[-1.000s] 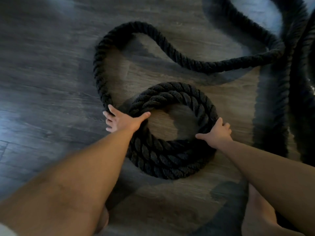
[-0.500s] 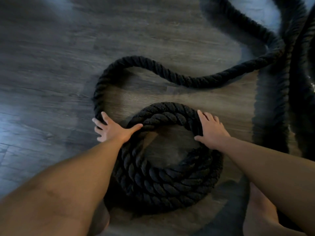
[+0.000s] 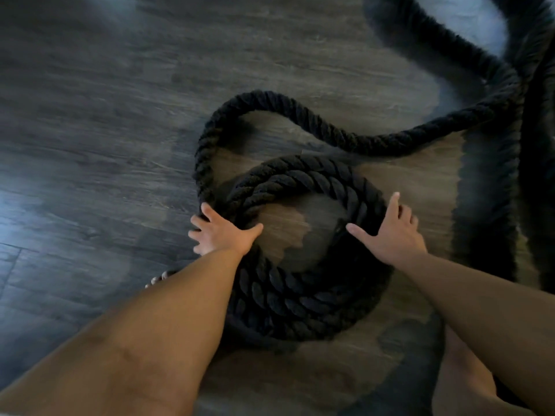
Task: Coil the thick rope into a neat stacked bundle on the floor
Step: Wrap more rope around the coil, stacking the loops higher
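Left hand (image 3: 220, 232) clamps the rope (image 3: 300, 181) feeding in while the right hand (image 3: 390, 232), fingers spread, presses the coil (image 3: 300, 307) so it stays stacked.

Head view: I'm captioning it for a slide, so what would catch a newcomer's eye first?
The coil of thick black rope stacked at centre on the grey wood floor. The left hand grips its left side and the right hand lies spread on its right side. A loose loop snakes off behind it toward the upper right.
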